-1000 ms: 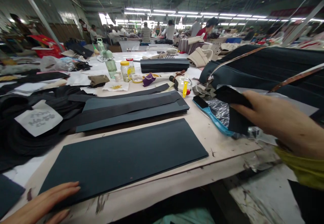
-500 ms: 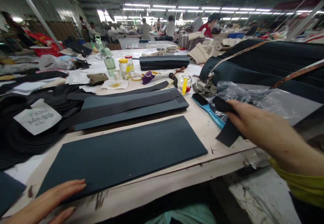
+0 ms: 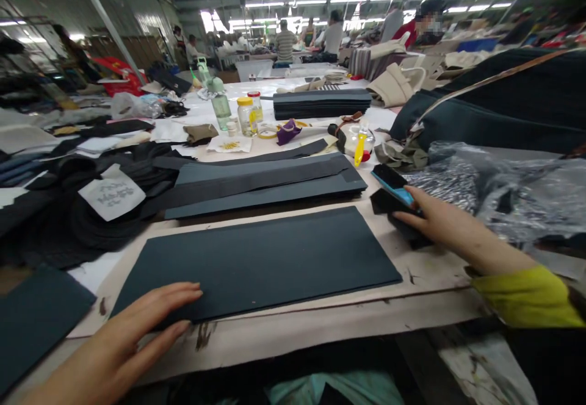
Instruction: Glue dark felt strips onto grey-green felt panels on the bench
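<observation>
My right hand (image 3: 439, 219) has dropped from above the crumpled clear plastic sheeting (image 3: 517, 191) to the worktop (image 3: 439, 277), its fingers closed on a soft black offcut (image 3: 394, 216), with the thumb against a black block with a bright blue edge (image 3: 389, 179). My left hand (image 3: 137, 332) lies open, fingers apart, its fingertips on the near edge of a flat, dark slate-grey rectangular panel (image 3: 256, 265). Just beyond the panel lies a layered pile of long dark grey strips (image 3: 265, 185). Farther along the worktop stand a glass jar with a yellow lid (image 3: 245, 118) and a tall stack of dark panels (image 3: 320, 105), while other people work at distant benches.
</observation>
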`<action>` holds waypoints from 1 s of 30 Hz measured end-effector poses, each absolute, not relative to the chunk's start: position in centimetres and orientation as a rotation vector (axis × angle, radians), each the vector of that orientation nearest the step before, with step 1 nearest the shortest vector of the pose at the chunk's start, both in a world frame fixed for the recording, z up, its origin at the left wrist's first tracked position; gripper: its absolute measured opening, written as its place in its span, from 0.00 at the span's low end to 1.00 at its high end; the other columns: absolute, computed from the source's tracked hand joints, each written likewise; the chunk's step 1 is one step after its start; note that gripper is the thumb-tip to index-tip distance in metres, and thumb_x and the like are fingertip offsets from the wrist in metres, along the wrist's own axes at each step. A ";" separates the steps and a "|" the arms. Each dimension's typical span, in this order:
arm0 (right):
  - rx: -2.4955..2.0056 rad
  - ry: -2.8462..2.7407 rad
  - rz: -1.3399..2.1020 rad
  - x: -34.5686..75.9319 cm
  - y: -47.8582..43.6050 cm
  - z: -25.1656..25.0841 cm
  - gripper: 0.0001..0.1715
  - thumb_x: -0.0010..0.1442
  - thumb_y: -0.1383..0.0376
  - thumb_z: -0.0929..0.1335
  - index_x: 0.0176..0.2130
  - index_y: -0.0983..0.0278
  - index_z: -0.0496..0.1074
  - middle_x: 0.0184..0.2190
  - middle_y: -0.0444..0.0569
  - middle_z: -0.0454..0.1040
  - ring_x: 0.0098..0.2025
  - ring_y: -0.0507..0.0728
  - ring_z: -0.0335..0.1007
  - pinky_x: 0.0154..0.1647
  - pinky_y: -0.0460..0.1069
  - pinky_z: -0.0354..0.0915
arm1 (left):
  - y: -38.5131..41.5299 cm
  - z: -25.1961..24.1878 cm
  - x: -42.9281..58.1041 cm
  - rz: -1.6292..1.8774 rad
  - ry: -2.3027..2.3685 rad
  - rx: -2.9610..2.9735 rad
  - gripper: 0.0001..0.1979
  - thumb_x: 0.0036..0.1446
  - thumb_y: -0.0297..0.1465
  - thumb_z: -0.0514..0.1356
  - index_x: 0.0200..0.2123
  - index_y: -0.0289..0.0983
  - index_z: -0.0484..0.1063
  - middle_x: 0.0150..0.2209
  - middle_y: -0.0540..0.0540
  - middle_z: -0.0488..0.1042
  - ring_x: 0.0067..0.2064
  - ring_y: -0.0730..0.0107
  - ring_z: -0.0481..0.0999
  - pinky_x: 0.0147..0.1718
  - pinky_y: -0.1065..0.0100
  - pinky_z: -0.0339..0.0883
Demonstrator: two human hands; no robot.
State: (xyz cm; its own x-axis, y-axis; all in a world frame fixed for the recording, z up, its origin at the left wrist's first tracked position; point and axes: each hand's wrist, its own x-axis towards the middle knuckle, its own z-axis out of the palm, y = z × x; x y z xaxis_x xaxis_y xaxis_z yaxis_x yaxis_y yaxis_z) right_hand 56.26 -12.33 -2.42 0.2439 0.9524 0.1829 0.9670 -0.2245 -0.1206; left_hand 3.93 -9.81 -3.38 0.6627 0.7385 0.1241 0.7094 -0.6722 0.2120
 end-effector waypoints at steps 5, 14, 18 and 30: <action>-2.062 -1.974 -0.355 54.2 -12.5 -3.5 0.30 0.59 0.53 0.57 0.53 0.69 0.65 0.47 0.60 0.64 0.49 0.66 0.61 0.54 0.60 0.56 | -10.1 -3.0 7.6 0.389 1.073 2.795 0.16 0.58 0.37 0.55 0.49 0.45 0.68 0.49 0.48 0.73 0.48 0.67 0.74 0.47 0.69 0.70; -1.987 -2.337 0.379 57.1 -13.7 -5.6 0.16 0.54 0.61 0.58 0.27 0.59 0.72 0.41 0.55 0.69 0.39 0.59 0.69 0.42 0.52 0.66 | -11.3 -5.1 12.6 0.428 0.980 2.835 0.14 0.58 0.31 0.54 0.48 0.43 0.68 0.48 0.46 0.73 0.49 0.65 0.72 0.49 0.63 0.68; -2.108 -2.332 0.073 57.3 -10.7 -0.8 0.16 0.55 0.60 0.58 0.36 0.60 0.72 0.41 0.53 0.68 0.36 0.58 0.68 0.39 0.52 0.66 | -11.1 -6.0 12.8 0.552 1.026 2.842 0.10 0.58 0.32 0.54 0.44 0.43 0.70 0.44 0.47 0.74 0.46 0.67 0.73 0.46 0.66 0.68; -2.108 -2.403 -0.458 56.6 3.0 -0.9 0.20 0.59 0.73 0.61 0.50 0.71 0.68 0.35 0.59 0.68 0.33 0.57 0.65 0.36 0.50 0.56 | -11.6 -6.2 13.6 0.834 1.067 2.814 0.07 0.58 0.30 0.54 0.39 0.41 0.70 0.40 0.49 0.76 0.42 0.69 0.73 0.44 0.67 0.66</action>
